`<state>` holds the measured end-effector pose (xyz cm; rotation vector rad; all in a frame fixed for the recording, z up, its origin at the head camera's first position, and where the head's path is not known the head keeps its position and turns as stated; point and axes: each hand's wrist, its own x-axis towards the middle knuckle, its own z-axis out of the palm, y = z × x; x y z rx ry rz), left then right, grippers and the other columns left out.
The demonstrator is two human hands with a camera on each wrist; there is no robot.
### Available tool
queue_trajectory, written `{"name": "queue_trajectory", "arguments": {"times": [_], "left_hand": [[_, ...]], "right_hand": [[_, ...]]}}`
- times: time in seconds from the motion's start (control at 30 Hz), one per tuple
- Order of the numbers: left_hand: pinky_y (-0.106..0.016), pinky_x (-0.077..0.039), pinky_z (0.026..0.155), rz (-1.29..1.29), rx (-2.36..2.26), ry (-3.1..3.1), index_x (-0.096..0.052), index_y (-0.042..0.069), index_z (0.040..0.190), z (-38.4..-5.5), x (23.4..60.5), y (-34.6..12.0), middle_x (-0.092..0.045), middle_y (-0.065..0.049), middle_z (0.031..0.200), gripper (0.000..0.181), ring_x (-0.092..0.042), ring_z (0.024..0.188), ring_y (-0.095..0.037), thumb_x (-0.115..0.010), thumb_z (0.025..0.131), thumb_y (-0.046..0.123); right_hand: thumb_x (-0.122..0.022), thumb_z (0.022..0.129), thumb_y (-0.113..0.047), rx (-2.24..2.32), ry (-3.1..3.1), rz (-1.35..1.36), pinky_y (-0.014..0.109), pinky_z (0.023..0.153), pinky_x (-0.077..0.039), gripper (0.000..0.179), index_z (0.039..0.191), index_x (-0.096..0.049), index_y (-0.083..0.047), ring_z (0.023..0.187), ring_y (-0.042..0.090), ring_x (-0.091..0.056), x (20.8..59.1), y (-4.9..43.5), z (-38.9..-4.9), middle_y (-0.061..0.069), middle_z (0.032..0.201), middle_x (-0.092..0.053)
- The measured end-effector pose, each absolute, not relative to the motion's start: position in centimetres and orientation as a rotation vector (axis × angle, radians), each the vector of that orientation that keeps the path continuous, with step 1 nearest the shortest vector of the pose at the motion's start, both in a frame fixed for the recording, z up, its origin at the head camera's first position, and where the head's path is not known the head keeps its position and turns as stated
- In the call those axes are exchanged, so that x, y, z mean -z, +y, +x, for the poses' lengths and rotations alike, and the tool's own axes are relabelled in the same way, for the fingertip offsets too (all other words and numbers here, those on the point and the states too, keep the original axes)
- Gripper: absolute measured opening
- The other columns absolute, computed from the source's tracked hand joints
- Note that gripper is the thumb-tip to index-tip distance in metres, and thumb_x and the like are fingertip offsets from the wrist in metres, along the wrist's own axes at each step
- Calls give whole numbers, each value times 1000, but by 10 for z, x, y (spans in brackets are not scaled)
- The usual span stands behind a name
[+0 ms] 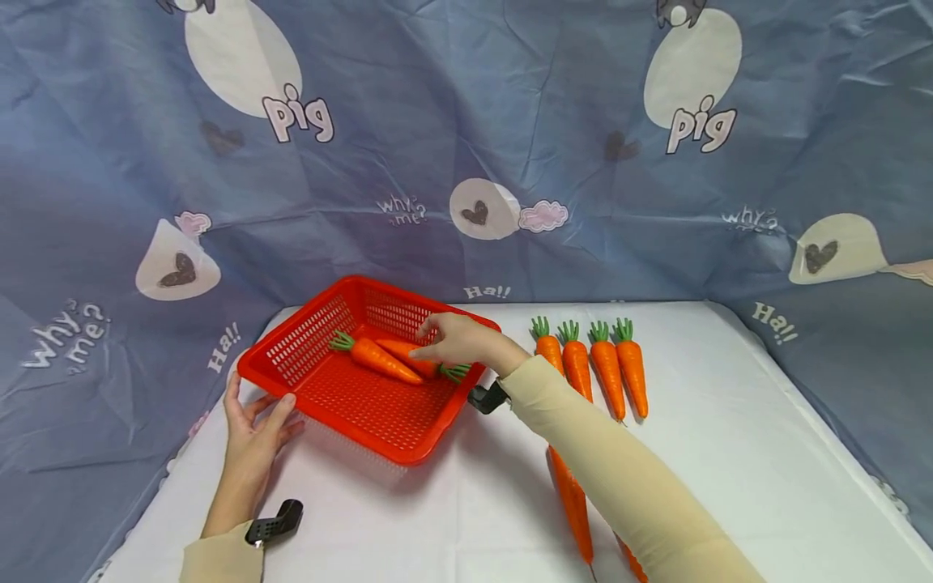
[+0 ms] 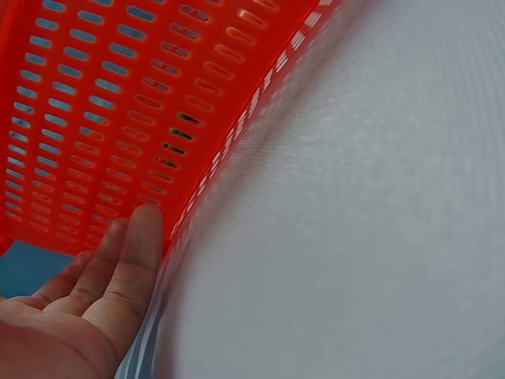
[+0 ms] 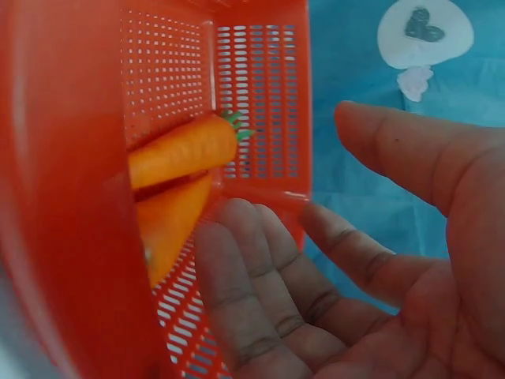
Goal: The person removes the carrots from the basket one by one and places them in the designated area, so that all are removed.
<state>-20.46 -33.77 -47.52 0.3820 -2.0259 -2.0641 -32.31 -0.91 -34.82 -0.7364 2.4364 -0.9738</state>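
A red plastic basket (image 1: 350, 417) with slotted walls stands on the white table, two carrots lying inside. One carrot (image 1: 379, 359) points its green top to the left; the other carrot (image 1: 430, 368) has its top to the right and is partly behind my right hand. That right hand (image 1: 455, 338) hovers over the basket's right part, thumb and fingers apart, holding nothing. At the basket's left corner, my left hand (image 1: 251, 429) touches the outer wall below the rim; its fingers (image 2: 142, 245) look fairly straight in the left wrist view.
Several carrots (image 1: 605, 368) lie side by side right of the basket, green tops away from me. Nearer, another carrot (image 1: 572, 506) lies beside my right forearm (image 1: 605, 461), which partly covers more orange. A blue printed cloth (image 1: 437, 146) hangs behind the white table (image 1: 729, 405).
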Motion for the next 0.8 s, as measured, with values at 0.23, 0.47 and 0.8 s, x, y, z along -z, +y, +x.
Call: {"name": "queue_trajectory", "arguments": {"times": [0.23,0.47,0.8], "left_hand": [[-21,-65,80,390,2052,-2043,9,52,166,-204,475,-337,-38,4,136,102,-72,94,0,-69,106,26],[-22,-65,81,418,2039,-2036,6,54,166,-204,476,-334,-39,3,138,100,-71,94,0,-69,106,26],[-23,-66,80,415,2015,-2034,5,54,166,-206,476,-335,-39,2,141,101,-72,93,-1,-70,105,26]], "right_hand": [[-77,101,-31,972,2382,-699,25,78,-54,53,141,-61,-1,102,39,-74,356,-27,-327,4,94,-66],[-76,101,-28,978,2341,-701,29,77,-52,53,141,-59,2,84,29,-64,359,-39,-327,2,82,-59],[-76,100,-34,820,2467,-724,34,98,-53,52,140,-63,-3,109,22,-60,363,-54,-332,8,125,-67]]}}
